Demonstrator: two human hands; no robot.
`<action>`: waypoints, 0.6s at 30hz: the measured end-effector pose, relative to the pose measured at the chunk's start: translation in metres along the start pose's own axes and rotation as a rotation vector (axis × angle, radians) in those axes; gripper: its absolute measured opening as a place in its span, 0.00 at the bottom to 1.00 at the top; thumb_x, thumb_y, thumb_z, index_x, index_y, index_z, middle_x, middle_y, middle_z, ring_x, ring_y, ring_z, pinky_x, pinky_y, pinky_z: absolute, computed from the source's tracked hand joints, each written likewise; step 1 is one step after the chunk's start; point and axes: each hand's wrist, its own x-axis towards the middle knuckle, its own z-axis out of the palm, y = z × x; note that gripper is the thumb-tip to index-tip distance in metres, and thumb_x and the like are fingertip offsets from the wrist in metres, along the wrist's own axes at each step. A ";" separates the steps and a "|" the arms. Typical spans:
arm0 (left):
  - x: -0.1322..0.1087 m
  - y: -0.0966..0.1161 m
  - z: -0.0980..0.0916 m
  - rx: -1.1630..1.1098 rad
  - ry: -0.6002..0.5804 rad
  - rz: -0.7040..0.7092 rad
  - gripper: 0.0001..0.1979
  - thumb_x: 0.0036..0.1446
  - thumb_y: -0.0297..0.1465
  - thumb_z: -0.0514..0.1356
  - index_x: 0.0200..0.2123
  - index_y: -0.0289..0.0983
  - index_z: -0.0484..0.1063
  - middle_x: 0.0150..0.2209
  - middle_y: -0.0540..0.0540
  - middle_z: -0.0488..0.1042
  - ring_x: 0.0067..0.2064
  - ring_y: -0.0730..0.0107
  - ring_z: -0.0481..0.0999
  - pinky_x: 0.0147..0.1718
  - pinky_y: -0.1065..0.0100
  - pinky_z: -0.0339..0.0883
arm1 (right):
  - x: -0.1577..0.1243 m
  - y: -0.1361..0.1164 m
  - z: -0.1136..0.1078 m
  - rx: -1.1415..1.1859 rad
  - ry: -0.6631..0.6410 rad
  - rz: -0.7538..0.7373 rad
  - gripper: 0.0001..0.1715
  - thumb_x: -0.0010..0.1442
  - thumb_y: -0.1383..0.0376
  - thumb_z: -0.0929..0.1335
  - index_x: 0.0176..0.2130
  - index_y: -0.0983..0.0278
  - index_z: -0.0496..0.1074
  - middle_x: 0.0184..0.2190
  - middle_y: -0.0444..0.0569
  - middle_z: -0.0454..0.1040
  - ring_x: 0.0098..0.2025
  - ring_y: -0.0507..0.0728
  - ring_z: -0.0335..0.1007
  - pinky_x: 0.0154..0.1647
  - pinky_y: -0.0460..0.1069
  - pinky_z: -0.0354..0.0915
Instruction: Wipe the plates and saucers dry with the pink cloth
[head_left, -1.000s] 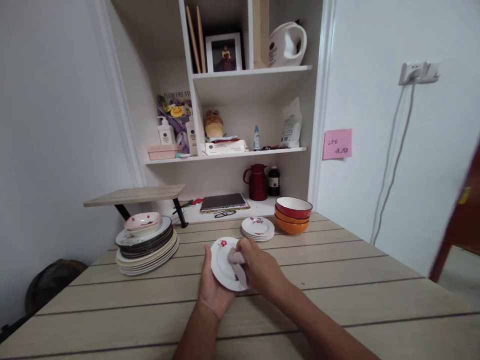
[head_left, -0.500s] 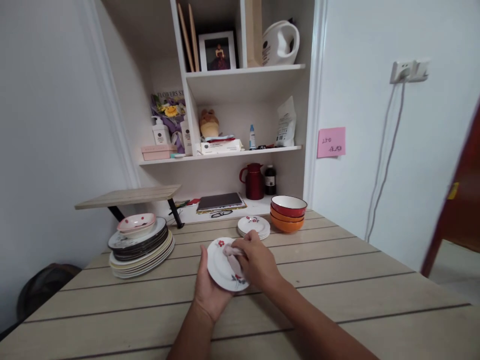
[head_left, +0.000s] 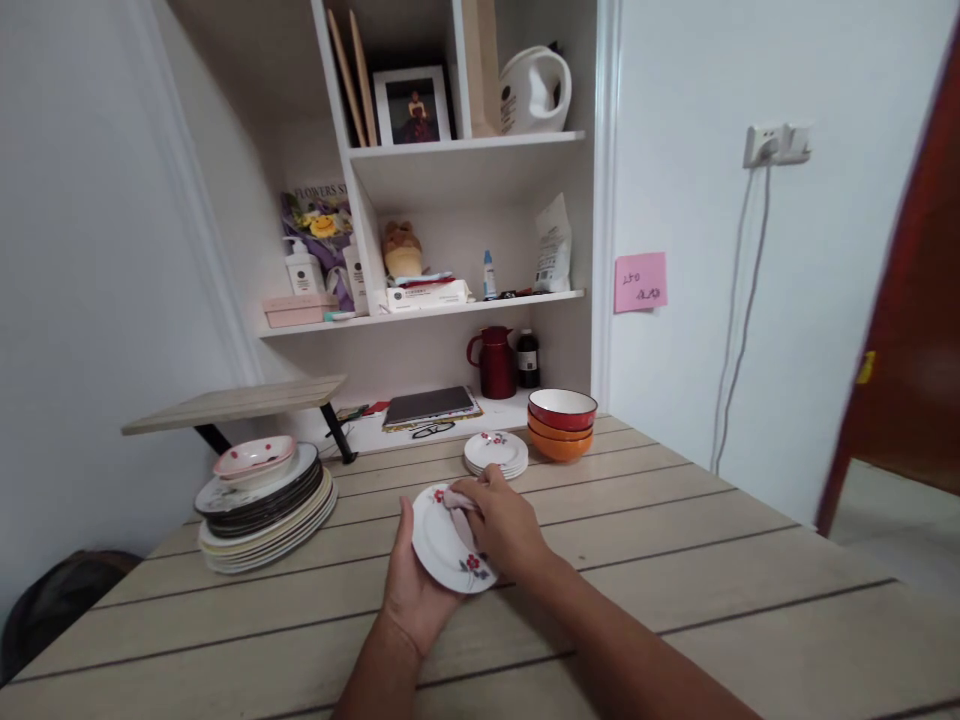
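Observation:
A small white plate [head_left: 442, 545] with red flowers and grey leaves is tilted above the table. My left hand [head_left: 412, 575] supports it from below, the thumb up along its left rim and the other fingers hidden underneath. Over the plate's upper right part, my right hand [head_left: 504, 518] is closed on a pale pinkish cloth [head_left: 456, 499], which touches the plate's face. Just beyond my hands lies a short stack of matching flowered plates [head_left: 496, 450]. Right of that stack, a red bowl [head_left: 562, 408] sits on top of orange bowls [head_left: 560, 446].
On the left stands a tall stack of plates [head_left: 262, 548] topped by a pink-rimmed bowl [head_left: 255, 458], beside a small wooden riser [head_left: 240, 403]. Behind the table are a dark laptop-like slab [head_left: 427, 405], eyeglasses [head_left: 433, 430], a red jug [head_left: 497, 365] and a dark bottle [head_left: 528, 360].
The view has swung slightly to the right, so the surroundings appear shifted left. My right hand with the cloth has moved a little on the plate; my left hand still holds it.

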 end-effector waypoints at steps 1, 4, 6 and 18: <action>0.000 0.003 -0.003 -0.005 -0.005 0.044 0.26 0.60 0.48 0.53 0.52 0.37 0.73 0.46 0.38 0.79 0.50 0.52 0.76 0.53 0.51 0.63 | -0.002 -0.002 0.001 -0.006 -0.019 -0.009 0.18 0.59 0.67 0.64 0.48 0.51 0.74 0.45 0.48 0.64 0.37 0.53 0.67 0.36 0.46 0.58; -0.001 0.013 -0.011 0.006 0.033 0.157 0.26 0.59 0.49 0.53 0.49 0.36 0.74 0.46 0.38 0.79 0.50 0.52 0.76 0.52 0.52 0.65 | -0.011 -0.014 0.009 0.036 -0.077 -0.095 0.20 0.57 0.68 0.65 0.47 0.51 0.74 0.44 0.48 0.65 0.38 0.54 0.67 0.37 0.46 0.59; -0.002 0.014 -0.012 0.026 0.092 0.140 0.26 0.58 0.49 0.54 0.45 0.33 0.76 0.43 0.38 0.80 0.48 0.52 0.77 0.52 0.54 0.65 | -0.017 -0.025 0.013 0.089 -0.097 -0.177 0.21 0.56 0.69 0.65 0.48 0.50 0.74 0.43 0.47 0.65 0.40 0.54 0.67 0.39 0.46 0.59; 0.001 0.000 -0.003 0.041 0.056 -0.028 0.28 0.57 0.51 0.54 0.53 0.39 0.71 0.47 0.37 0.78 0.50 0.49 0.75 0.52 0.45 0.62 | 0.004 0.009 -0.001 -0.068 0.008 0.070 0.17 0.60 0.64 0.64 0.48 0.52 0.72 0.45 0.48 0.65 0.36 0.54 0.67 0.33 0.46 0.57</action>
